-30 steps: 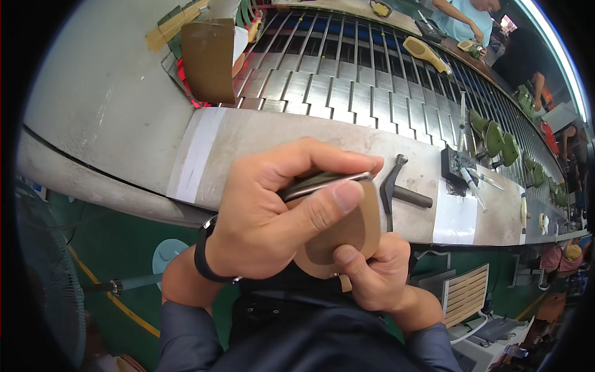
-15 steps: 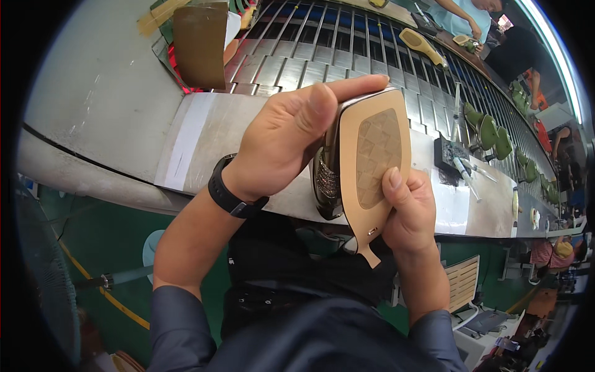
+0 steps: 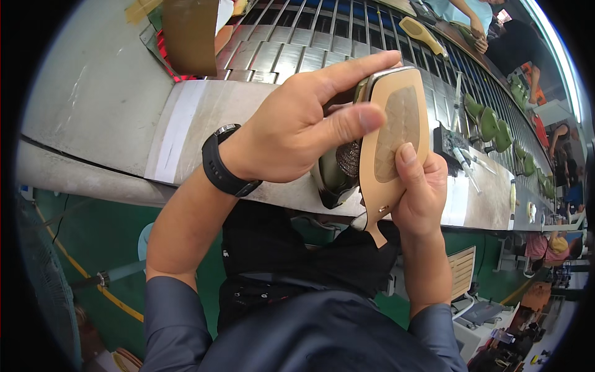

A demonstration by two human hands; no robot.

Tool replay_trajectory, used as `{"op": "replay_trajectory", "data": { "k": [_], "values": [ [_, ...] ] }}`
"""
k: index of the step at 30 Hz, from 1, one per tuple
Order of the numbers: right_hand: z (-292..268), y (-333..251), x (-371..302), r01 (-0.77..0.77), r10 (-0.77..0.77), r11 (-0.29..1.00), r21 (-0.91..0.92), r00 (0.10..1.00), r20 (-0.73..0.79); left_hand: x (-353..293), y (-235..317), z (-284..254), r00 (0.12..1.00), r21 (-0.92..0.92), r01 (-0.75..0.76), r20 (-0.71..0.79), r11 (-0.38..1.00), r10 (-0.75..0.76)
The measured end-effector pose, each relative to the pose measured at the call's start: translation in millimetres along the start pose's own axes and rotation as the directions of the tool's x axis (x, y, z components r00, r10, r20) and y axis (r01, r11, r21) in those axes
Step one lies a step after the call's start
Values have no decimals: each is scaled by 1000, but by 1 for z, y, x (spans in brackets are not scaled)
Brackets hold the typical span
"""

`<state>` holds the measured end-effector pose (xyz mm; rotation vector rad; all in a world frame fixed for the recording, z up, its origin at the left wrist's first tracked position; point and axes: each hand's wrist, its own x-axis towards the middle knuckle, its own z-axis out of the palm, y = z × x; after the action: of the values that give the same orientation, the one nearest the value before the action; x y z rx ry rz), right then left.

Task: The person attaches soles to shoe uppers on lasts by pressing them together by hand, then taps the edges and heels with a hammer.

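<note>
Above the conveyor's near edge (image 3: 186, 118), left hand (image 3: 291, 133) and right hand (image 3: 421, 192) grasp a tan-soled shoe (image 3: 393, 136), sole up.

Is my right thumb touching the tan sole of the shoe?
Touching. The head view shows the right hand gripping the shoe, its thumb lying flat on the tan sole with no gap.

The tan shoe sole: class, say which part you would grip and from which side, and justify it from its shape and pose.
Probably grip the tan shoe sole across its wide forepart, pinching the long edges from both sides. It is flat, broad at the top and tapers to a thin tail at the bottom, which offers little purchase. The left hand and right hand already flank it that way.
</note>
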<state>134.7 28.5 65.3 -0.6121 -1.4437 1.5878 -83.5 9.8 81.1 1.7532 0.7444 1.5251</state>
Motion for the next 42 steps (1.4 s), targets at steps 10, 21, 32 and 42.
{"op": "replay_trajectory", "data": {
  "k": [10, 21, 32, 42],
  "values": [
    [5, 10, -25, 49, -30, 993, -105, 984, 173, -26, 35, 6, 951, -225, 128, -247, 966, -183],
    [58, 2, -41, 401, -251, 809, -429, 897, 363, -74, 89, 12, 889, 188, 293, -415, 938, -194],
    [69, 14, -34, 357, -239, 856, -374, 915, 326, -78, 84, 4, 833, 276, 312, -539, 909, -123],
    [67, 6, -29, 317, -216, 837, -446, 940, 264, -51, 83, -2, 853, 427, 399, -498, 811, -157]
  ]
}}
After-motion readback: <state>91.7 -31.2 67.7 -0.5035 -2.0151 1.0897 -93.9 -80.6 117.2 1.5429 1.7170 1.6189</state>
